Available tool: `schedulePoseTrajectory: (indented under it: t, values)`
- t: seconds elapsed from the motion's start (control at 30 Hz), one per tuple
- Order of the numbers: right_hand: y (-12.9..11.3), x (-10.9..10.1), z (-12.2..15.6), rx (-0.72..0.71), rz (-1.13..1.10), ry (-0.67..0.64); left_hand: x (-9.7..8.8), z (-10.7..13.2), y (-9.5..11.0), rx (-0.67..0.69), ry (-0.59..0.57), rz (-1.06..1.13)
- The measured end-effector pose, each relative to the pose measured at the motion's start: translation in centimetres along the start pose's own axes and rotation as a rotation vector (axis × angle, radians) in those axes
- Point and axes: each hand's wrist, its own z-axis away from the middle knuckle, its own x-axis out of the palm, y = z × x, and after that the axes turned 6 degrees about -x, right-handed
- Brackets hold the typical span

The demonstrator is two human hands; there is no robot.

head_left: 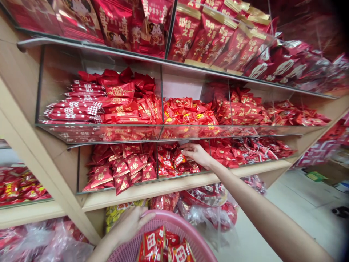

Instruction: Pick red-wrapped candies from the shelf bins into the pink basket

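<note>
My right hand (196,153) reaches into a lower shelf compartment, its thumb and fingers pinched on a small red candy packet (179,159) with a white label. More packets of the same kind (166,165) lie around it in that compartment. My left hand (132,220) is closed over the rim of a pink plastic basket (200,233) below the shelf. Inside the basket are several larger red packets (152,243) with white labels and gold edges.
Glass-fronted shelves (191,131) hold red packets in divided compartments above. Square red packets (128,165) spill over the lower glass at left. Under the shelf are clear plastic bags (212,214) and yellow packets (116,211). A wooden upright (35,145) stands at left, tiled floor (289,203) at right.
</note>
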Motion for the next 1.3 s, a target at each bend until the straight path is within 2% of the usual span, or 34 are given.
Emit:
schedulePoseTrajectory:
  t: [0.13, 0.23, 0.3, 0.37, 0.47, 0.57, 0.67, 0.77, 1.0, 1.3]
  values:
    - [-1.7, -0.3, 2.6, -0.027, -0.071, 0.115, -0.2, 0.1, 0.2, 0.017, -0.008, 0.009]
    - [-3.0, -0.3, 5.6, -0.034, -0.075, 0.210, -0.4, 0.3, 0.4, 0.013, -0.011, 0.008]
    - [-3.4, 0.2, 8.0, -0.020, -0.033, 0.217, -0.4, 0.4, 0.4, 0.004, -0.013, 0.001]
    - [-3.1, 1.4, 10.4, 0.022, -0.022, 0.148, -0.4, 0.4, 0.4, 0.003, -0.010, 0.000]
    - [-1.7, 4.3, 13.6, 0.074, -0.049, -0.029, -0.4, 0.4, 0.3, 0.010, -0.004, 0.006]
    - [-0.1, 7.5, 15.7, 0.033, 0.009, -0.163, -0.3, 0.4, 0.4, 0.014, -0.004, 0.020]
    - [0.8, 9.7, 16.8, -0.021, 0.101, -0.226, -0.4, 0.5, 0.5, 0.007, 0.003, 0.019]
    - [1.4, 10.6, 17.3, -0.039, 0.132, -0.226, -0.4, 0.5, 0.6, 0.004, 0.000, 0.014]
    - [3.0, 10.7, 18.8, 0.029, 0.075, -0.093, -0.3, 0.4, 0.3, 0.009, -0.006, 0.005]
    - [2.9, 11.4, 19.9, -0.013, 0.252, -0.048, -0.2, 0.4, 0.2, 0.018, 0.007, -0.003]
